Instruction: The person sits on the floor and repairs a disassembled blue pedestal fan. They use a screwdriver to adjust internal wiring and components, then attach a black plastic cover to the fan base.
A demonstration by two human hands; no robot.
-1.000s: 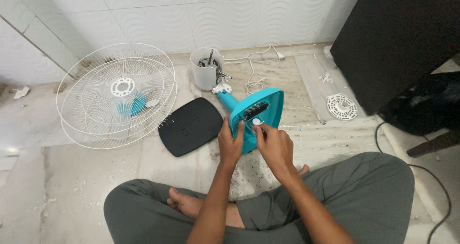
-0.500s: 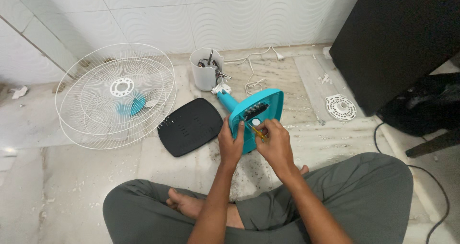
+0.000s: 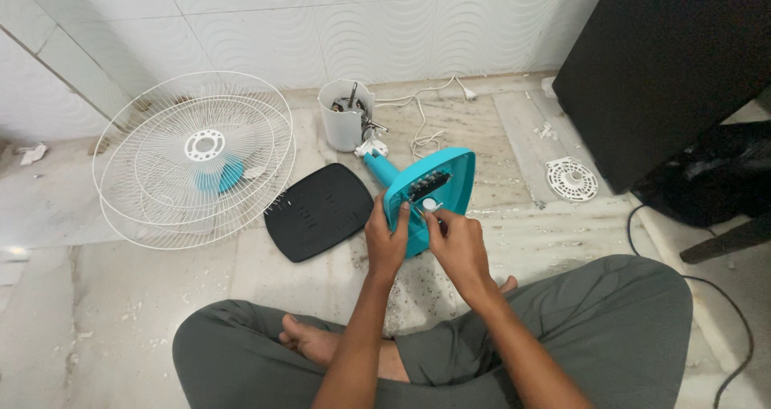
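A teal fan base (image 3: 438,180) is tipped up on its edge on the floor, its underside with a dark switch block and a small white knob facing me. My left hand (image 3: 387,240) grips its left rim and steadies it. My right hand (image 3: 454,244) pinches a thin tool whose tip touches the base just beside the white knob. A teal stem runs from the base toward a white motor housing (image 3: 345,116) standing upright behind it.
A black base cover plate (image 3: 320,210) lies left of the base. White wire fan guards (image 3: 193,156) with a teal blade hub lie farther left. A round white grille (image 3: 572,177) and a white cord (image 3: 426,128) lie right. A tall black cabinet (image 3: 666,63) stands at right.
My right hand has shifted slightly on the base, the tool tip settling beside the white knob. The left hand keeps its grip.
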